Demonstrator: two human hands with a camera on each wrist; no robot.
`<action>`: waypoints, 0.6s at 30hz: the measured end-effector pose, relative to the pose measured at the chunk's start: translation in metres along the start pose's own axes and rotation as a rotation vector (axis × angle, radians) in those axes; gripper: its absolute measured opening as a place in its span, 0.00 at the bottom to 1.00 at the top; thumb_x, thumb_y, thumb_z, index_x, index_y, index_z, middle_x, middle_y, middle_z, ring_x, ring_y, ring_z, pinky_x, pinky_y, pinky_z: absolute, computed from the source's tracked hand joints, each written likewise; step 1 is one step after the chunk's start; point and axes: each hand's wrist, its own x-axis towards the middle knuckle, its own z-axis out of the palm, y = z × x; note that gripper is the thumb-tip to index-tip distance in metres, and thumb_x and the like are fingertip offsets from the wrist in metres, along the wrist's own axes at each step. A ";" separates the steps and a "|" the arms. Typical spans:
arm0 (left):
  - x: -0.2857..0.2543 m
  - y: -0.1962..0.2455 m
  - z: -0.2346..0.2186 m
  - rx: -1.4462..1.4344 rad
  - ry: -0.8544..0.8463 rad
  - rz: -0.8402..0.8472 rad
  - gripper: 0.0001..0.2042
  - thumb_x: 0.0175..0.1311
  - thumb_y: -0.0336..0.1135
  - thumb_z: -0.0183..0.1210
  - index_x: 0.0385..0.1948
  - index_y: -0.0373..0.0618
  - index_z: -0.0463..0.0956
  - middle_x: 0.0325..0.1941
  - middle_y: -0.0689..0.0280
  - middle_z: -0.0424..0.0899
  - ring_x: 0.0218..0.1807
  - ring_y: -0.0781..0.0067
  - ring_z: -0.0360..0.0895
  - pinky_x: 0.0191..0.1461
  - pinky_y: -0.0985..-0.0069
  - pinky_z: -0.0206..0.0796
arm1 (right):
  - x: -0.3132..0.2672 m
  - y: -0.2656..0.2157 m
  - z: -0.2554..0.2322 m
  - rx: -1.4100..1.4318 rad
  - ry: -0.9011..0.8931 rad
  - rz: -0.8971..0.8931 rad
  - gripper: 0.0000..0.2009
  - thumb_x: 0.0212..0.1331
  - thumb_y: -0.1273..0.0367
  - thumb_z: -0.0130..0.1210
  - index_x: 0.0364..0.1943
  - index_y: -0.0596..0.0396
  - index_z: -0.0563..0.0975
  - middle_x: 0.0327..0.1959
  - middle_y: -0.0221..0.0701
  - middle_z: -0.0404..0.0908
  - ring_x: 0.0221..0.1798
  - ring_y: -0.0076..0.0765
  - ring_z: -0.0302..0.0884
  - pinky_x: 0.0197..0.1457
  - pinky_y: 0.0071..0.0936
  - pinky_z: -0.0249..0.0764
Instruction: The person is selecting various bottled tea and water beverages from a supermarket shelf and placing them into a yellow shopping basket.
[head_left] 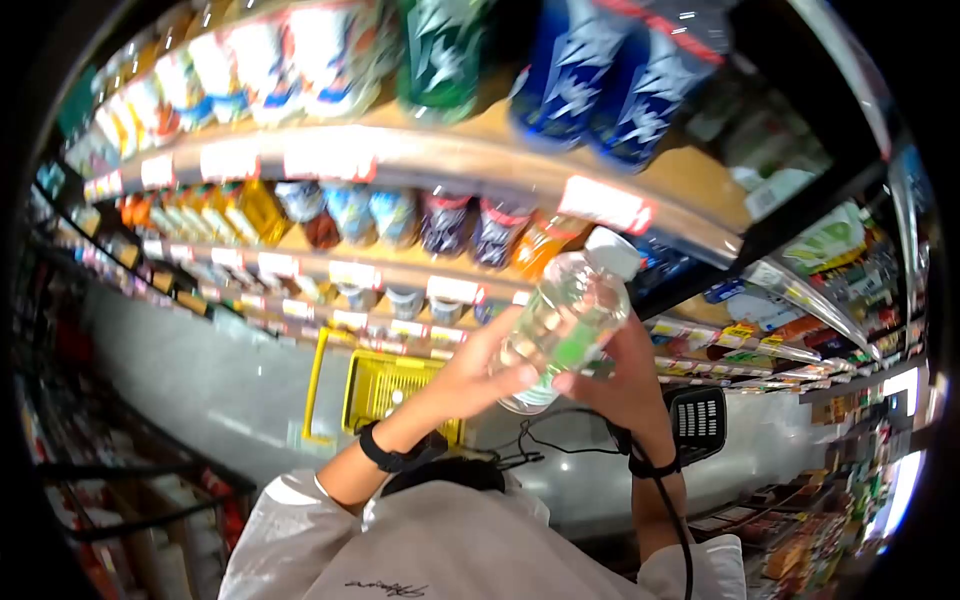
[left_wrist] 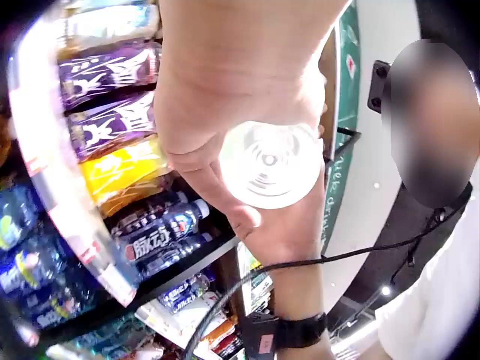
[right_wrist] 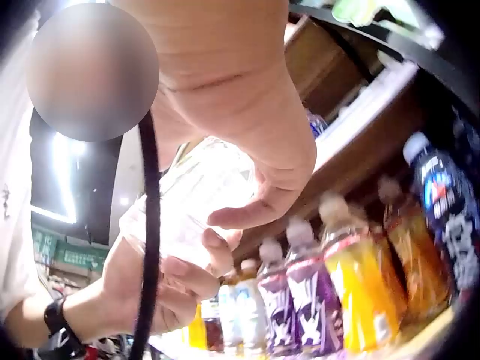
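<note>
Between both hands is a clear plastic bottle with a white cap and a green patch on its label. It leans, cap up and to the right, in front of the shelves. My left hand grips its lower left side, the thumb across the front. From the other side my right hand holds it, thumb near the label. The left wrist view shows the round bottle base facing the camera. In the right wrist view, fingers of both hands curl round the bottle, which is washed out by glare.
Drink shelves stand close ahead, with blue bottles on the upper tier and purple bottles below. A yellow basket and a black basket are lower down. A black cable runs along the right forearm.
</note>
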 end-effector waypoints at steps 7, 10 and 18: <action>0.098 0.055 0.043 0.675 0.064 0.520 0.29 0.61 0.36 0.72 0.60 0.36 0.70 0.63 0.52 0.77 0.62 0.53 0.79 0.64 0.63 0.73 | -0.004 -0.043 -0.051 -0.435 0.587 -0.427 0.41 0.47 0.65 0.80 0.64 0.64 0.69 0.57 0.39 0.81 0.57 0.34 0.82 0.59 0.33 0.79; 0.136 0.066 0.050 0.927 0.120 0.797 0.23 0.58 0.32 0.71 0.54 0.35 0.74 0.57 0.51 0.80 0.56 0.47 0.81 0.58 0.61 0.75 | 0.030 -0.065 -0.071 -0.439 0.727 -0.544 0.39 0.54 0.71 0.76 0.67 0.69 0.65 0.56 0.43 0.82 0.55 0.36 0.84 0.57 0.32 0.81; 0.181 0.044 0.024 1.225 -0.074 1.041 0.08 0.53 0.26 0.69 0.32 0.38 0.78 0.52 0.55 0.83 0.53 0.53 0.82 0.55 0.61 0.76 | 0.131 -0.047 -0.122 -0.480 0.706 -0.514 0.39 0.60 0.66 0.71 0.71 0.67 0.61 0.46 0.45 0.86 0.41 0.27 0.86 0.41 0.28 0.81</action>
